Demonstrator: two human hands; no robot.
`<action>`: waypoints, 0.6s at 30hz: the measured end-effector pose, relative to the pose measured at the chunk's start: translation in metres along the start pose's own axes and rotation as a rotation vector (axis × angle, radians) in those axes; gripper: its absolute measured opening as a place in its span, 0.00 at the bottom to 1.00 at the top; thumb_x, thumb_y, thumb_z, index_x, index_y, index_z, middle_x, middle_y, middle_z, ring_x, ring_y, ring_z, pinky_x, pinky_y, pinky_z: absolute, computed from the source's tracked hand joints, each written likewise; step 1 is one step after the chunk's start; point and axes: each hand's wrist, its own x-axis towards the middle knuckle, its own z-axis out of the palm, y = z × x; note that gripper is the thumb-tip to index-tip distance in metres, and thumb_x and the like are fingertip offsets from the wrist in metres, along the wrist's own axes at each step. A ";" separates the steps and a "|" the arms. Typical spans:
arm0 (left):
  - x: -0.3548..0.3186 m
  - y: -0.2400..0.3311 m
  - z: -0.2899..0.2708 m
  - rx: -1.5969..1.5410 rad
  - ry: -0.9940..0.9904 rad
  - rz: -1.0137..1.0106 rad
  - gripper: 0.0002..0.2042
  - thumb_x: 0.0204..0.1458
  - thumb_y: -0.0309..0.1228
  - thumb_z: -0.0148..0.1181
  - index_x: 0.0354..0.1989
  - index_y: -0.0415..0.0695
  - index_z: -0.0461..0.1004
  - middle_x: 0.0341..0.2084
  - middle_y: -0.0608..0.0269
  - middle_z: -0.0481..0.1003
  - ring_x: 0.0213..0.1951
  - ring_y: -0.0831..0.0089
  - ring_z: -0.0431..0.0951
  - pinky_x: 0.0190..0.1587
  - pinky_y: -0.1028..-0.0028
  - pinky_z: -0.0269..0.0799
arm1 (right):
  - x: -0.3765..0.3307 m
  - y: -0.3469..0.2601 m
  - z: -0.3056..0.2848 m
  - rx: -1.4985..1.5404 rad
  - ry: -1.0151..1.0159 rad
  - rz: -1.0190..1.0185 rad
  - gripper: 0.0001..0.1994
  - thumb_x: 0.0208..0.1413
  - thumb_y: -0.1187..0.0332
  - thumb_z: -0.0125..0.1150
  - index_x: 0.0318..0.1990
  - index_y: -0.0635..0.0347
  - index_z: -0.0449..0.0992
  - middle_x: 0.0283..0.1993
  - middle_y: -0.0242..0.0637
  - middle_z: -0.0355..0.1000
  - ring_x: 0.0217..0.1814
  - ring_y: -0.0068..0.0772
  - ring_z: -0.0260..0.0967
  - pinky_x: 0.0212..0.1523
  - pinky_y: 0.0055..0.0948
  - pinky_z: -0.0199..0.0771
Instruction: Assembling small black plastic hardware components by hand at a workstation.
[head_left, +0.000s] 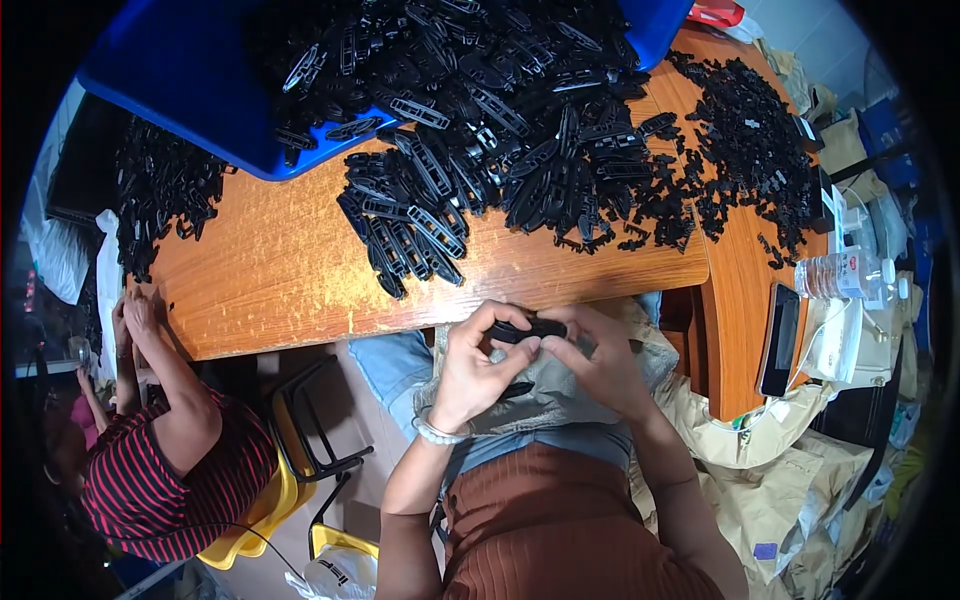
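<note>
Over my lap, just off the table's front edge, both my hands meet on one black oblong plastic part (pixel 515 331). My left hand (pixel 478 362) pinches its left end between thumb and fingers. At its right end, the thumb and fingers of my right hand (pixel 598 358) close on it and cover much of that end. Whether a smaller piece is also in the right fingers cannot be made out. Another dark oblong part (pixel 517 390) lies below my left hand on the greyish plastic sheet (pixel 560 405) across my lap.
A blue bin (pixel 190 120) spills long black plastic parts (pixel 430 190) over the wooden table (pixel 270 270). Small black pieces (pixel 750 130) are heaped at right, near a water bottle (pixel 840 276) and a phone (pixel 779 340). A co-worker in a striped top (pixel 180 480) sits at left.
</note>
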 end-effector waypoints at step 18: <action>0.034 0.002 -0.058 1.369 0.185 0.484 0.18 0.41 0.20 0.57 0.44 0.43 0.72 0.26 0.58 0.64 0.25 0.63 0.70 0.22 0.65 0.66 | 0.056 0.032 -0.011 -0.835 0.534 -0.351 0.05 0.48 0.76 0.57 0.34 0.62 0.73 0.32 0.39 0.66 0.32 0.41 0.67 0.32 0.34 0.68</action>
